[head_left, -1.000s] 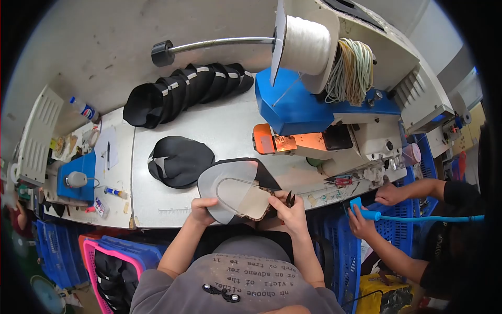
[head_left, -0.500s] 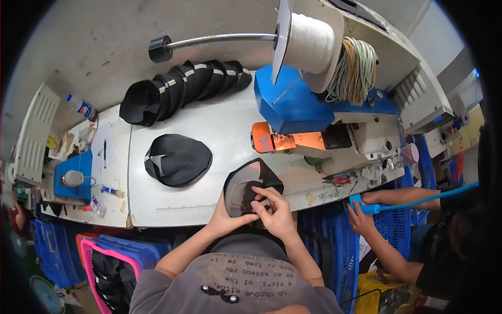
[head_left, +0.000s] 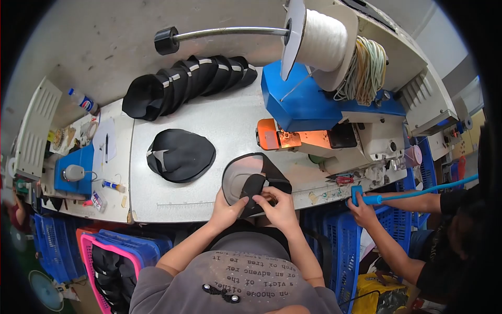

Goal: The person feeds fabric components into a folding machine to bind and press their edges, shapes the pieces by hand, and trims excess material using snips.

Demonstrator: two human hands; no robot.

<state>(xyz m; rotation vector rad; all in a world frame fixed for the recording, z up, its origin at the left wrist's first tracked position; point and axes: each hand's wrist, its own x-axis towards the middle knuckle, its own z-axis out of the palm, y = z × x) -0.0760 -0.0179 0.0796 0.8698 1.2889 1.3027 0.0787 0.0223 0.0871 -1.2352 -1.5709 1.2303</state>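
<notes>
In front of my body both hands hold a black cup-shaped fabric piece (head_left: 282, 180), its grey inner side turned up toward me. My left hand (head_left: 227, 210) grips the lower left rim, thumb over the edge. With thumb and fingers, my right hand (head_left: 278, 210) pinches a dark flap folded inward at the lower right. Part of that flap is hidden by the fingers. A similar black piece (head_left: 183, 157) with a light grey patch lies on the table to the left, apart from my hands.
Behind lies a nested row of black pieces (head_left: 193, 83). A blue and white sewing machine (head_left: 300, 102) with an orange plate stands right, below a white spool (head_left: 324, 42). A co-worker's hand (head_left: 362, 212) holds a blue tool at right. A pink-rimmed basket (head_left: 88, 261) stands lower left.
My left thumb has come up onto the dark flap, and my right fingers have shifted to pinch its right part. The piece is tilted slightly differently. The camera view has shifted a little.
</notes>
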